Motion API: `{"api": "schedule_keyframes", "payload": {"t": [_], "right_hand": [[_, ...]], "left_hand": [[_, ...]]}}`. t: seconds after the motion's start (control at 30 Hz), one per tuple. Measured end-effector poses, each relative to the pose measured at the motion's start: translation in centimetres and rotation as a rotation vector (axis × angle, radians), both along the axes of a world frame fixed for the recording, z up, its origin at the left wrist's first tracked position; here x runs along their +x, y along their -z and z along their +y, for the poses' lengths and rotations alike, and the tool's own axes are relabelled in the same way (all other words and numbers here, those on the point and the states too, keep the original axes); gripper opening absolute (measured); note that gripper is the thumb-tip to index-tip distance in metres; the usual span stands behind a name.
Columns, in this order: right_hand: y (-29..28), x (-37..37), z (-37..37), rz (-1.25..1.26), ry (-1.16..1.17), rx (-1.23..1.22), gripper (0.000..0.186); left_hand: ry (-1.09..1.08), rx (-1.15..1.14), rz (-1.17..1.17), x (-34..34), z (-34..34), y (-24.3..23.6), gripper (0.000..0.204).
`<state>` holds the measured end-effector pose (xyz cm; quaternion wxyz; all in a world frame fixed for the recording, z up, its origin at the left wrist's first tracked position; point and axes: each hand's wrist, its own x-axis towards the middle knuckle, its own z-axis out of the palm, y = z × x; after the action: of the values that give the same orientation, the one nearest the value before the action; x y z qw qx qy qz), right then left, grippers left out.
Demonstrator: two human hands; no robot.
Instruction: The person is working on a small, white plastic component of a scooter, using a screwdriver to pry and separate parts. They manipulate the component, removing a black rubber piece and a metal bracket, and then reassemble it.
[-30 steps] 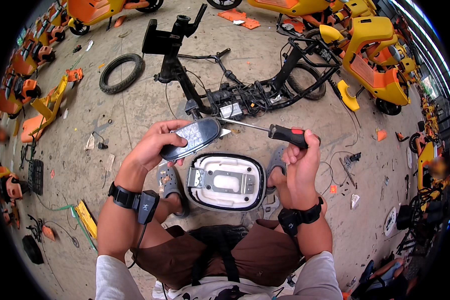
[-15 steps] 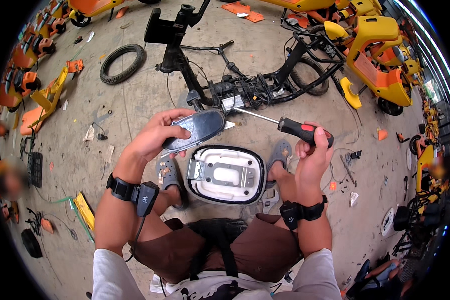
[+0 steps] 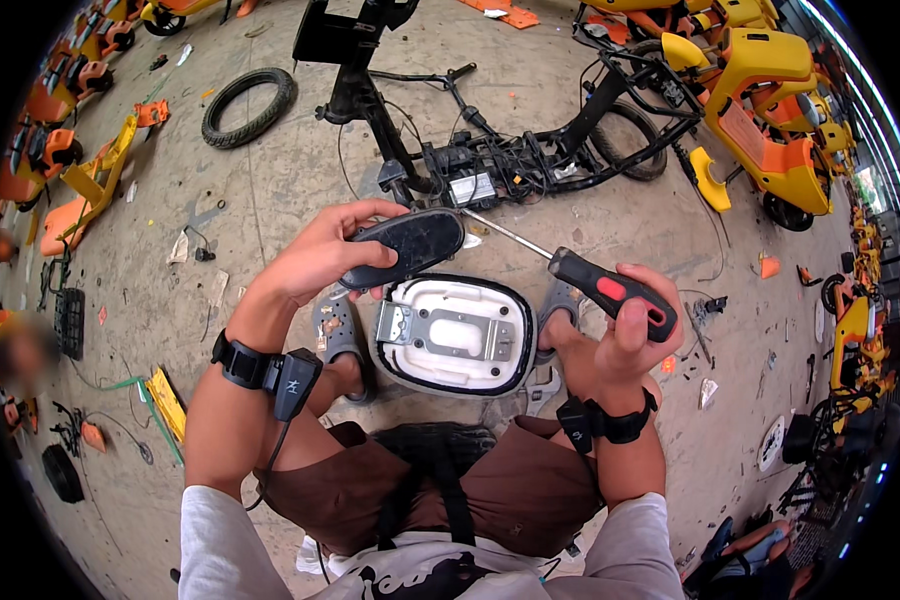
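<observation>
My left hand (image 3: 335,250) is closed around the near end of a dark, flat oval part (image 3: 420,242), with the thumb lying on its face. In my right hand (image 3: 638,325) is a screwdriver (image 3: 610,290) with a black and red handle, gripped at the butt end. Its metal shaft points up and left, and the tip shows close to the right end of the oval part; whether they touch I cannot tell. Below both, between my feet, lies a scooter seat (image 3: 455,335), its white underside and metal bracket facing up.
A stripped black scooter frame (image 3: 490,165) stands ahead, with wiring exposed. A loose tyre (image 3: 249,108) lies at the far left. An adjustable wrench (image 3: 543,392) rests beside the seat. Yellow and orange scooters (image 3: 770,120) line the right side; a person (image 3: 750,560) is at the lower right.
The oval part has tilted and shifted slightly right in my left hand. My right hand has turned and moved a little lower and right, bringing the screwdriver to a steeper slant.
</observation>
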<state>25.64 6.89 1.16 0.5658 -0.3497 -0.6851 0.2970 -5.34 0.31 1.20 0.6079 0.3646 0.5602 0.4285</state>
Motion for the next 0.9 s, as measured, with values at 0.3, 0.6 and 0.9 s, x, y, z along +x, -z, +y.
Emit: {"api": "schedule_keyframes", "payload": {"t": [0.3,0.6,0.9], "right_hand": [[0.73,0.48,-0.03,-0.066,0.007,0.027,0.045],[1.14,0.48,0.32,-0.116,0.040,0.125,0.043],[1.03,0.11,0.86,-0.131,0.032,0.064,0.034]], "left_hand": [[-0.017,-0.005,0.003,0.08,0.03,0.15,0.050],[0.012,0.005,0.017,-0.03,0.03,-0.20,0.053],[0.041,0.120,0.147,0.89,-0.26,0.54,0.051]]}}
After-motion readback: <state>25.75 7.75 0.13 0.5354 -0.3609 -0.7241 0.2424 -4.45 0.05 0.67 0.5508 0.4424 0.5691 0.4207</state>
